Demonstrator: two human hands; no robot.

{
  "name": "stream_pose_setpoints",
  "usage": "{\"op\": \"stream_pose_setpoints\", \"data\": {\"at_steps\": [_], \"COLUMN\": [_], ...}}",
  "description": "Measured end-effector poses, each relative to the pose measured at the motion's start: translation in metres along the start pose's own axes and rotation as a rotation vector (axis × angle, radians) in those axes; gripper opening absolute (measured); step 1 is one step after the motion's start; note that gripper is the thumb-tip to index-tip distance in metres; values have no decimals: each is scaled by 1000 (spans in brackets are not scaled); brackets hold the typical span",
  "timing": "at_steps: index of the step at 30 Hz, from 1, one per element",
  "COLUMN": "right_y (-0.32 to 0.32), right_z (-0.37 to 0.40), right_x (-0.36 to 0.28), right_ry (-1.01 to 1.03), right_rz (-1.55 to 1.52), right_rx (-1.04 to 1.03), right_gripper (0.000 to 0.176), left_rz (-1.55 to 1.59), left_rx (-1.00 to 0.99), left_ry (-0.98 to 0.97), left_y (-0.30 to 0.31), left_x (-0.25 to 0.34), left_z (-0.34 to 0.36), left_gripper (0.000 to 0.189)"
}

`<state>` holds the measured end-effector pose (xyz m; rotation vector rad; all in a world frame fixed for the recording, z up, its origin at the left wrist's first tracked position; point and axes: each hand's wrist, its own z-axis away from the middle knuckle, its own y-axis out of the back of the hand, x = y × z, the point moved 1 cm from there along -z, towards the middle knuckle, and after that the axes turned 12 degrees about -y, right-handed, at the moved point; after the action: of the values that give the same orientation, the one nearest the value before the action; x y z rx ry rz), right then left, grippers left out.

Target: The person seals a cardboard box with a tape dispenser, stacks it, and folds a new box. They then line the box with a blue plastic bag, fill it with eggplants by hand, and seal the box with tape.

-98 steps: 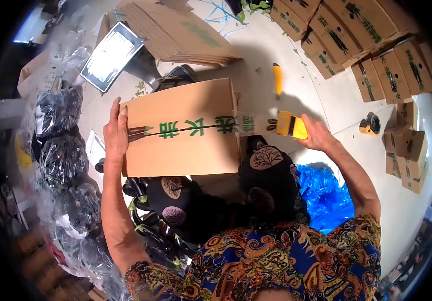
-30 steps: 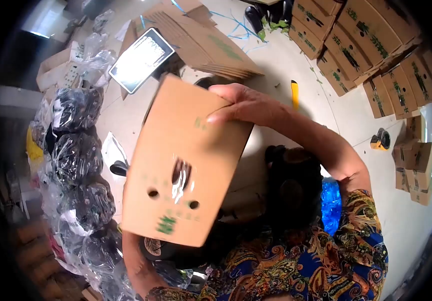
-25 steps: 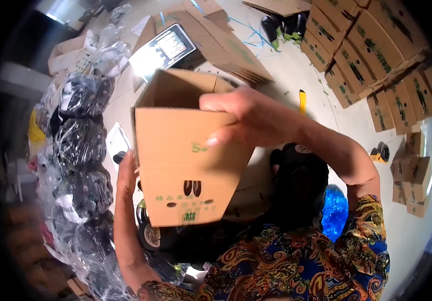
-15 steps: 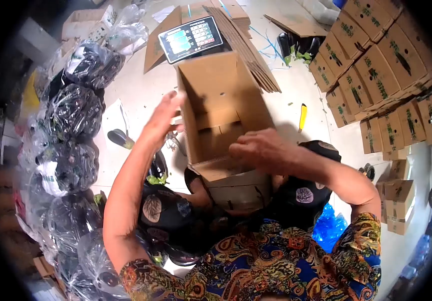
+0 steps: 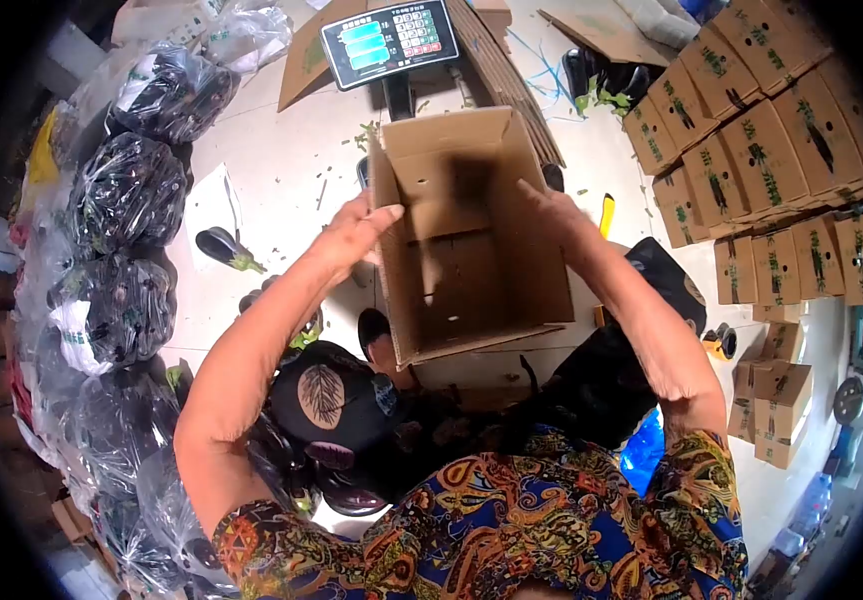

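Note:
An open cardboard box (image 5: 541,275) is between my two hands, its opening turned up toward me and its inside bare. My left hand (image 5: 356,238) grips the left wall, with the thumb over the rim. On the opposite side, my right hand (image 5: 551,215) holds the right wall; part of its grip is hidden by the box. Just beyond the box stands a digital scale (image 5: 391,45) with a lit display. A loose eggplant (image 5: 226,246) lies on the floor to the left of my left hand.
Clear plastic bags of eggplants (image 5: 131,190) line the left side. Printed cardboard boxes (image 5: 751,150) are stacked at the right. Flattened cardboard (image 5: 511,85) lies behind the scale, with more eggplants (image 5: 601,80) nearby. A yellow-handled tool (image 5: 607,214) is on the floor at right.
The box has shifted to the right and its near end has lifted off the thing beneath. My right hand has moved from above the near end to the right wall; my left hand has closed on the left wall.

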<state>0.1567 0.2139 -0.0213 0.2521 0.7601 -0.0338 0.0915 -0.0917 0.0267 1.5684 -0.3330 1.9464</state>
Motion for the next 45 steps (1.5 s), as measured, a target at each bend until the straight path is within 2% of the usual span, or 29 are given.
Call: {"op": "stream_pose_setpoints", "data": {"at_steps": [3,4,5,6,7,8,9,11,13,14,15,16,17,20,24,27,29,30,31,33,34,35,36,37,39,41,43,45], "right_y": [15,30,47,59,57,51,39,16,-18,-44,-51,-59,-58,-25,59,109,130,155,181,225,247,265,276,286,279,265,233,197], "right_z": [32,31,29,-1,-22,-20,-20,-35,-64,-97,-110,-121,-119,-109,-46,11,81,89,104,142,154,165,177,190,228,257,292,321], "right_x": [-9,-3,3,39,67,63,62,62,75,115,136,155,163,156,82,43,3,23,43,94,134,184,234,289,368,474,520,574], "right_ry": [-102,-131,-157,-118,-122,-121,-132,-242,-183,-74,39,141,242,331,310,599,259,416,501,404,294,182,81,-80,-379,-488,-821,-974], "right_rz": [-187,-247,-299,-332,-314,-289,-265,-664,-838,-823,-669,-516,-222,463,1162,1308,1009,739,595,625,657,688,610,722,667,741,505,348], "right_rx": [-127,-164,-201,-155,-38,-49,-66,-363,-450,-379,-302,-208,-113,138,64,171,220,249,254,394,452,508,551,557,500,463,310,341], "right_gripper": [53,55,58,69,72,73,75,73,68,64,60,56,53,48,46,44,28,33,33,33,34,34,42,37,41,39,36,33], "left_rz": [360,641,671,642,605,576,429,123,359,546,731,527,318,187,67,21,-93,-133,-176,-309,-338,-355,-401,-444,-474,-505,-548,-575], "left_rx": [-51,47,119,204,288,251,350,524,458,389,311,401,478,409,270,277,283,284,288,165,129,106,90,82,35,-34,-119,-163], "left_ry": [60,70,107,168,223,227,167,38,-28,-32,-29,44,114,122,151,78,-7,-6,-9,-7,2,-29,-45,-72,-101,-108,-152,-186], "left_y": [19,11,5,-2,-6,-11,-16,-29,-52,-67,-76,-78,-82,-66,-27,-15,-5,4,11,15,20,24,13,0,-27,-48,-70,-82], "left_x": [-27,-40,-54,-77,-94,-98,-105,-130,-167,-169,-172,-178,-181,-176,-139,-94,-83,-79,-74,-43,-31,-21,1,20,51,68,82,82], "left_z": [4,5,6,4,0,-1,-4,-15,-31,-35,-38,-38,-37,-30,-9,-2,4,5,7,9,7,7,3,5,5,3,3,1], "left_gripper": [48,43,46,48,50,59,60,63,71,70,68,64,61,57,59,63,72,71,70,65,60,60,58,57,49,47,45,43]}}
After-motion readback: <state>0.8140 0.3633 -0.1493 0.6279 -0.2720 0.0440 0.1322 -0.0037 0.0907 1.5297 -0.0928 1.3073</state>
